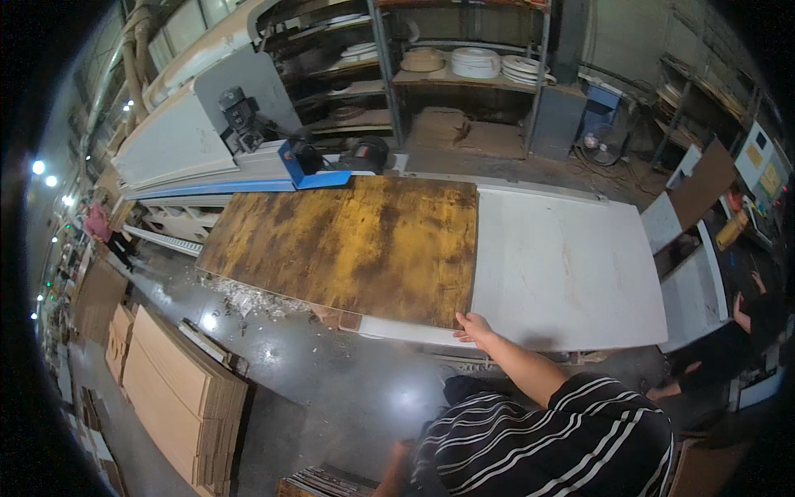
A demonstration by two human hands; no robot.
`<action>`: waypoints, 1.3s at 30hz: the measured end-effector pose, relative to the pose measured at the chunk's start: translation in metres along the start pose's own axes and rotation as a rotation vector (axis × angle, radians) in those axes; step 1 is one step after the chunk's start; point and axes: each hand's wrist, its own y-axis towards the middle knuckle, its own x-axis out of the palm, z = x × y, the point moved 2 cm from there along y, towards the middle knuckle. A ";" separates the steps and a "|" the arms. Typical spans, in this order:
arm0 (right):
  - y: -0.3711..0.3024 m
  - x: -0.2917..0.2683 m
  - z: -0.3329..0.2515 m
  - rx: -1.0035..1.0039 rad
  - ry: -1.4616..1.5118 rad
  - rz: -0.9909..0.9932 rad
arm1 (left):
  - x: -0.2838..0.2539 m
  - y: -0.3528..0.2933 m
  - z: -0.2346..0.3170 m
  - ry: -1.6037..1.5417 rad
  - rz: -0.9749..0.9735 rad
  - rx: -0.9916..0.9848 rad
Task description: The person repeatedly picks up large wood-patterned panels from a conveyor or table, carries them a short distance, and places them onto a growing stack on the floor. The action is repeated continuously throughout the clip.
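A large board [356, 248] with a mottled yellow and dark brown wood-look surface lies flat on the machine's bed. My right hand [472, 327] grips its near right corner, with the arm stretched out from a black sleeve with white stripes. To the right of the board is a white flat table surface [571, 265], which meets the board's right edge. Low at the bottom, my left hand [401, 452] hangs by my side, close to a stack of thin panels [323, 482]; its fingers are too dim to make out.
A blue guard bracket [319, 179] and motor [240, 108] stand at the board's far edge. Tan panels [166, 389] are stacked on the floor at left. Debris [252, 298] lies below the bed. Shelves [464, 79] line the back. One person in black [737, 348] is at right, another [101, 224] far left.
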 end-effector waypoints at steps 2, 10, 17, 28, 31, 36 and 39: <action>-0.009 -0.018 0.008 0.008 0.025 0.030 | 0.009 -0.019 -0.011 -0.031 -0.019 -0.020; -0.036 -0.073 0.027 0.071 0.188 0.273 | 0.022 -0.097 0.009 -0.261 -0.056 -0.170; -0.050 -0.126 0.029 0.059 0.309 0.271 | 0.017 -0.055 0.016 0.576 -0.259 0.317; -0.075 -0.232 0.054 0.047 0.216 0.371 | 0.075 -0.053 0.051 -0.046 -0.140 -0.133; -0.087 -0.255 0.054 0.054 0.206 0.370 | 0.097 -0.069 0.056 -0.041 -0.205 -0.050; -0.102 -0.298 0.065 -0.054 0.193 0.379 | 0.123 -0.097 0.052 0.128 -0.190 0.096; -0.105 -0.323 0.083 -0.025 0.121 0.395 | 0.121 -0.095 0.057 0.012 -0.210 0.068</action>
